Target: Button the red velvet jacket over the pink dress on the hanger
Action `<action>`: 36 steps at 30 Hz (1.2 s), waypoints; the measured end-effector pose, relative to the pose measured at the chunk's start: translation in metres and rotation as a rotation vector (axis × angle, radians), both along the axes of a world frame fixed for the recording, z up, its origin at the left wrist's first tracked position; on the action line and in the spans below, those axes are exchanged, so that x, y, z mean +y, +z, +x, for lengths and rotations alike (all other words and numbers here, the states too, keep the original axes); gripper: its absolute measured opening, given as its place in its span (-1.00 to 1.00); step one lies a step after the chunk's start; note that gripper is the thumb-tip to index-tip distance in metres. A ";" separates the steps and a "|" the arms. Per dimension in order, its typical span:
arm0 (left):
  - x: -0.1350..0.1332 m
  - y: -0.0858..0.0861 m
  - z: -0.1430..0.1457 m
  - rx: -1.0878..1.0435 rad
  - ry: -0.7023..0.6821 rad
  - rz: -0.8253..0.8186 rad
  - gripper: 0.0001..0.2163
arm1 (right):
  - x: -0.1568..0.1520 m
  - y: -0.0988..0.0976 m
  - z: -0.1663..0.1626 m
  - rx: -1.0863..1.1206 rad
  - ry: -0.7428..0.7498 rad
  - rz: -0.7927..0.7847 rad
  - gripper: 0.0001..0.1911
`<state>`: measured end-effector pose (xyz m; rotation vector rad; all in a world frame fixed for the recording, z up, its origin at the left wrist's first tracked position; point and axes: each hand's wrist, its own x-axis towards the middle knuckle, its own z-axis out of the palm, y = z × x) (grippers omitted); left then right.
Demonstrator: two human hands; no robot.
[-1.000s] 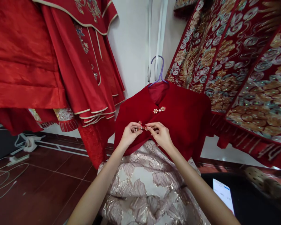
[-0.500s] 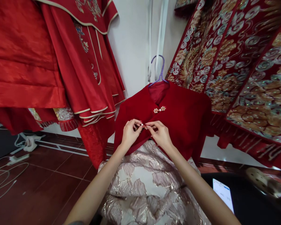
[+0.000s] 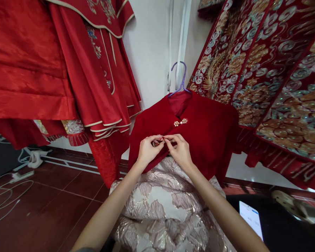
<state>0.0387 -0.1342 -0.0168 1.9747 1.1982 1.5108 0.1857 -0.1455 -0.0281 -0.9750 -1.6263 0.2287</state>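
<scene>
A dark red velvet jacket (image 3: 207, 129) hangs in front of me on a purple hanger (image 3: 183, 78). Its upper flower-shaped clasp (image 3: 181, 122), gold with pearls, lies fastened below the collar. Lower down, my left hand (image 3: 148, 148) and my right hand (image 3: 179, 147) meet fingertip to fingertip at the front opening. Both hands pinch a second jewelled clasp (image 3: 162, 140), mostly hidden by the fingers, so I cannot tell whether its halves are joined. Under the hands, a pale skirt with metallic leaf patterns (image 3: 162, 203) spreads out.
Red garments with cream piping (image 3: 102, 70) hang at left. A heavily embroidered red garment (image 3: 267, 80) hangs at right. White cables (image 3: 13, 196) lie on the tiled floor. A phone (image 3: 250, 218) rests on a black surface at lower right, near a beige perforated shoe (image 3: 283, 199).
The fingers of both hands have drawn closer together around the lower clasp, covering more of it. The view has shifted slightly.
</scene>
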 end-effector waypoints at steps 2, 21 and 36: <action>-0.002 0.002 0.002 -0.010 0.019 -0.002 -0.82 | -0.001 0.000 0.000 0.002 -0.007 -0.001 -0.77; 0.002 -0.010 -0.020 0.131 0.074 0.097 -0.78 | -0.004 -0.002 0.006 0.072 0.078 -0.104 -0.75; -0.006 -0.030 -0.046 -0.171 -0.070 -0.266 -0.79 | -0.024 -0.042 0.073 -0.049 0.124 -0.387 -0.77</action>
